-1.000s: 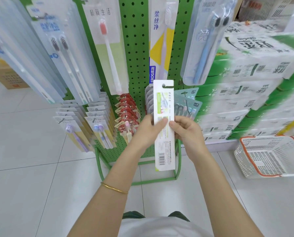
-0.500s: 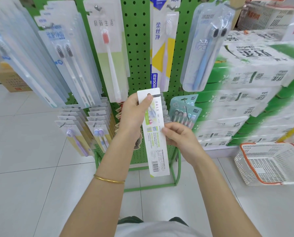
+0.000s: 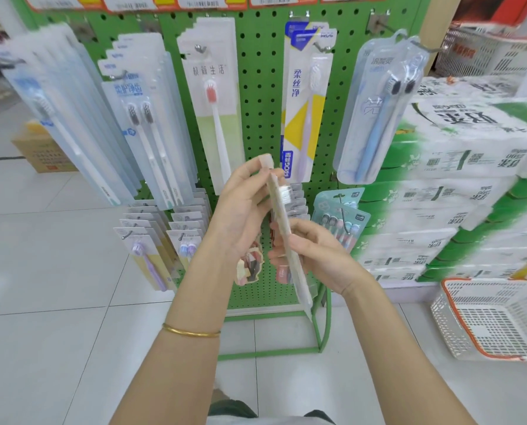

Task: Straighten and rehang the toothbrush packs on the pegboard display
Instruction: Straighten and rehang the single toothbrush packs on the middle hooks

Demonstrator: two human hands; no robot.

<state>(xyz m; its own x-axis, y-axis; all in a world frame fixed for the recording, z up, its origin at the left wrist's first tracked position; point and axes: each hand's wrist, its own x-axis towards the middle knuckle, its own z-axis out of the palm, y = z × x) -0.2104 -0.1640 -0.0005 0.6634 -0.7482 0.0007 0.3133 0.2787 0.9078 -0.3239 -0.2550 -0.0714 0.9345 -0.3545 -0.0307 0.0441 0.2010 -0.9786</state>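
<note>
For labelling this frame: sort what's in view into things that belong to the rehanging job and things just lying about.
Job: toothbrush pack, held by left hand and right hand; green pegboard; hung packs.
Lying about: white basket; stacked white-green cases; cardboard box.

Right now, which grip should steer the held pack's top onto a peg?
Left, probably: the left grip pinches the top of the toothbrush pack, nearest the pegboard; the right grip holds lower down.

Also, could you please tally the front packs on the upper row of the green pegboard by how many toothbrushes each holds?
Single-brush clear plastic packs: 3
Twin-brush clear plastic packs: 2
Total: 5
</note>
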